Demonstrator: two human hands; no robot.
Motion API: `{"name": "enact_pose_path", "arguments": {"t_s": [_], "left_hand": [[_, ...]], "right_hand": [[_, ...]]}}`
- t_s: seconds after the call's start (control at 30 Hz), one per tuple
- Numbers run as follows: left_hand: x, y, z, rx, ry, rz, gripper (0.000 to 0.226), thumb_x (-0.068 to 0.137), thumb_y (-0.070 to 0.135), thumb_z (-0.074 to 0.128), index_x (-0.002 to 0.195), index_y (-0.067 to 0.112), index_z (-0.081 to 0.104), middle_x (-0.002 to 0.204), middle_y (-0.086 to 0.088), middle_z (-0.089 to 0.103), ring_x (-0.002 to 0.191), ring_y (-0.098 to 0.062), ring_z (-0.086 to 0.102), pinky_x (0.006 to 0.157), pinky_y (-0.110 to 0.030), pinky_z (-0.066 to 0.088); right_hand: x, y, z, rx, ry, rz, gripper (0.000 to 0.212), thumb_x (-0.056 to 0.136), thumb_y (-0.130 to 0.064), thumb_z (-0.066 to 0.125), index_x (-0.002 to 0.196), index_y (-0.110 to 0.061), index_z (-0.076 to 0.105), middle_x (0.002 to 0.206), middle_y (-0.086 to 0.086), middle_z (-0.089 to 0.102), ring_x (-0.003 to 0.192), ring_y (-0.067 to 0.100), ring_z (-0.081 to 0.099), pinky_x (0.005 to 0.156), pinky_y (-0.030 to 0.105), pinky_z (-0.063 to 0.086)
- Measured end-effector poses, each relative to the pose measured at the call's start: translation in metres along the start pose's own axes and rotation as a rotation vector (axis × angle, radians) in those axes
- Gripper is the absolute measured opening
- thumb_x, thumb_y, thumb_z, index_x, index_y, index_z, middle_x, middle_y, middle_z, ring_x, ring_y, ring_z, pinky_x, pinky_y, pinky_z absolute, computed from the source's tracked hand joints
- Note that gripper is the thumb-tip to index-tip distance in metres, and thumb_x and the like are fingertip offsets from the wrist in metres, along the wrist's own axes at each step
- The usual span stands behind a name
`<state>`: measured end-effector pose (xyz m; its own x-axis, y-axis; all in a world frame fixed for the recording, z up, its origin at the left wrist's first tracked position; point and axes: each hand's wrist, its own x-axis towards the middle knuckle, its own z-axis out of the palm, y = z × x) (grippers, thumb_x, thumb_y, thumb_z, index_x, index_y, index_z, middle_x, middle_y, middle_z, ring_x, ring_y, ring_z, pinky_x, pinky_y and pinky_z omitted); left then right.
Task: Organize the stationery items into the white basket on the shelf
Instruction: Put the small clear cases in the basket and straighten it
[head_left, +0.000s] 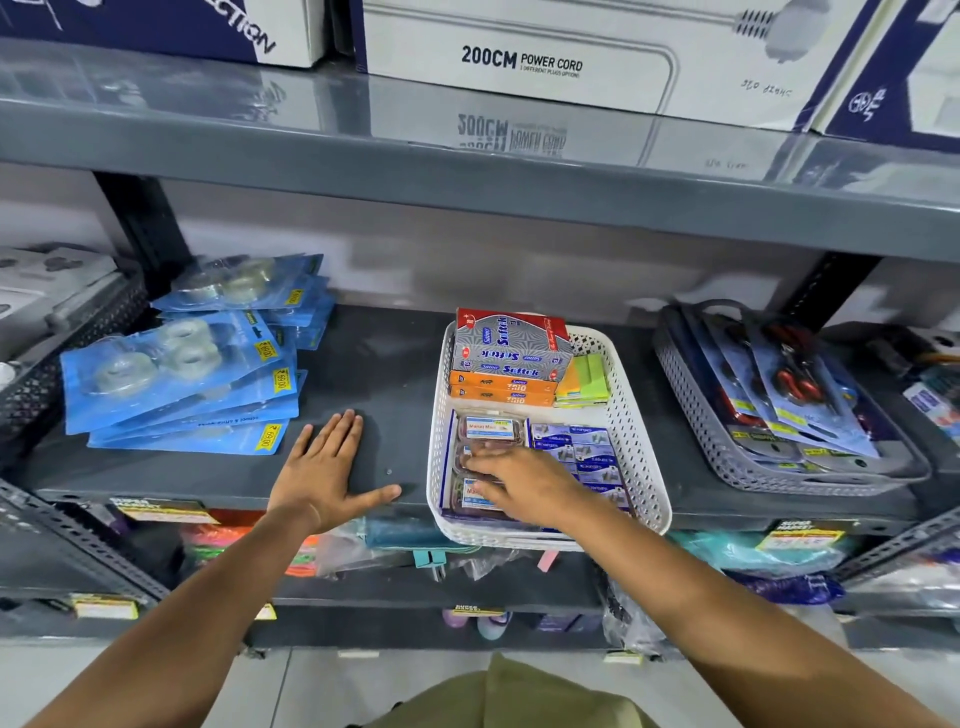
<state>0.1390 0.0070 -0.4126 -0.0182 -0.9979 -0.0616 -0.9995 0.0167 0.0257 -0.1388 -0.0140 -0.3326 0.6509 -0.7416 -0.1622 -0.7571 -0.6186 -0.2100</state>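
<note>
The white basket (631, 415) sits on the dark shelf (384, 364), its front edge hanging past the shelf lip. At its back lie grey-and-red Softek boxes (511, 345) on orange boxes (501, 389), with green and yellow sticky notes (584, 382) beside them. Clear packs with white labels (485, 428) fill the front left, small blue boxes (576, 441) the front right. My right hand (524, 486) rests on the clear packs, fingers spread flat over them. My left hand (324, 470) lies open, palm down on the bare shelf left of the basket.
Blue blister packs of tape rolls (192, 364) are stacked at the left. A grey basket (727, 447) of carded scissors stands at the right. A shelf above holds power-cord boxes (519, 62). Lower shelves carry bagged goods and price tags.
</note>
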Motion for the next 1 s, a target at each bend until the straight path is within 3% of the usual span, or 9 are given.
{"name": "enact_pose_path", "arguments": {"t_s": [0.13, 0.3, 0.4, 0.5, 0.6, 0.7, 0.77, 0.9, 1.0], "left_hand": [[0.0, 0.0, -0.001, -0.006, -0.003, 0.003, 0.123, 0.059, 0.096, 0.0, 0.15, 0.015, -0.01, 0.16, 0.001, -0.009, 0.146, -0.013, -0.012, 0.12, -0.041, -0.009], [-0.001, 0.003, -0.014, -0.179, -0.022, -0.011, 0.12, 0.062, 0.092, 0.01, 0.152, 0.014, 0.002, 0.161, -0.001, -0.001, 0.147, -0.013, -0.006, 0.12, -0.039, -0.007], [-0.001, 0.012, -0.034, -0.451, -0.008, -0.004, 0.109, 0.075, 0.085, 0.03, 0.152, 0.011, 0.009, 0.161, -0.005, 0.002, 0.147, -0.016, -0.004, 0.12, -0.041, -0.002], [-0.002, 0.035, -0.057, -0.514, 0.078, 0.122, 0.109, 0.074, 0.083, 0.036, 0.152, 0.012, 0.009, 0.16, -0.001, -0.002, 0.146, -0.014, -0.007, 0.12, -0.036, -0.002], [0.001, 0.069, -0.082, -0.463, 0.13, 0.345, 0.114, 0.066, 0.091, 0.033, 0.152, 0.019, 0.009, 0.158, 0.003, 0.003, 0.147, -0.016, -0.002, 0.119, -0.036, 0.002], [0.012, 0.11, -0.092, -0.304, 0.063, 0.495, 0.12, 0.061, 0.094, 0.034, 0.152, 0.02, 0.009, 0.161, -0.003, 0.006, 0.147, -0.018, 0.003, 0.118, -0.036, 0.005], [0.02, 0.134, -0.088, -0.137, -0.047, 0.523, 0.128, 0.058, 0.094, 0.039, 0.151, 0.013, 0.004, 0.161, -0.007, -0.001, 0.148, -0.022, -0.001, 0.115, -0.033, -0.003], [0.031, 0.151, -0.072, 0.086, -0.262, 0.466, 0.126, 0.066, 0.08, 0.059, 0.151, 0.01, -0.001, 0.161, -0.013, -0.007, 0.147, -0.027, -0.005, 0.12, -0.039, 0.001], [0.033, 0.15, -0.066, 0.122, -0.281, 0.447, 0.125, 0.066, 0.079, 0.059, 0.151, 0.01, 0.0, 0.161, -0.013, -0.006, 0.148, -0.028, -0.002, 0.121, -0.041, 0.006]], "right_hand": [[-0.003, 0.005, 0.003, 0.004, -0.015, -0.006, 0.042, 0.093, -0.032, 0.051, 0.135, -0.025, 0.05, 0.144, -0.001, 0.05, 0.129, 0.023, 0.049, 0.102, 0.042, 0.044], [-0.01, 0.019, -0.015, 0.274, 0.007, 0.002, 0.053, 0.091, -0.041, 0.056, 0.14, -0.024, 0.045, 0.149, -0.004, 0.042, 0.136, 0.016, 0.041, 0.113, 0.038, 0.032], [-0.023, 0.051, -0.04, 0.232, 0.077, 0.079, 0.074, 0.082, -0.054, 0.062, 0.145, -0.025, 0.036, 0.152, -0.001, 0.036, 0.139, 0.018, 0.036, 0.115, 0.039, 0.029], [-0.043, 0.086, -0.052, 0.068, -0.04, 0.157, 0.106, 0.068, -0.064, 0.07, 0.151, -0.022, 0.019, 0.159, 0.0, 0.02, 0.144, 0.017, 0.023, 0.117, 0.031, 0.017], [-0.056, 0.104, -0.045, -0.048, -0.259, 0.191, 0.124, 0.061, -0.066, 0.073, 0.152, -0.019, 0.003, 0.161, 0.005, 0.0, 0.148, 0.018, 0.005, 0.119, 0.029, 0.007], [-0.056, 0.104, -0.034, -0.096, -0.336, 0.174, 0.123, 0.065, -0.057, 0.077, 0.152, -0.016, 0.001, 0.161, 0.009, -0.004, 0.148, 0.019, 0.001, 0.117, 0.027, 0.005], [-0.053, 0.101, -0.032, -0.11, -0.343, 0.175, 0.12, 0.066, -0.053, 0.077, 0.152, -0.017, 0.001, 0.161, 0.009, -0.004, 0.148, 0.02, 0.002, 0.12, 0.032, 0.01], [-0.051, 0.099, -0.031, -0.132, -0.374, 0.173, 0.115, 0.07, -0.05, 0.075, 0.152, -0.022, 0.0, 0.161, 0.006, -0.007, 0.148, 0.021, 0.001, 0.12, 0.037, 0.016], [-0.052, 0.099, -0.028, -0.129, -0.359, 0.167, 0.111, 0.072, -0.047, 0.073, 0.152, -0.023, 0.0, 0.161, 0.007, -0.008, 0.148, 0.023, -0.001, 0.12, 0.035, 0.014]]}}
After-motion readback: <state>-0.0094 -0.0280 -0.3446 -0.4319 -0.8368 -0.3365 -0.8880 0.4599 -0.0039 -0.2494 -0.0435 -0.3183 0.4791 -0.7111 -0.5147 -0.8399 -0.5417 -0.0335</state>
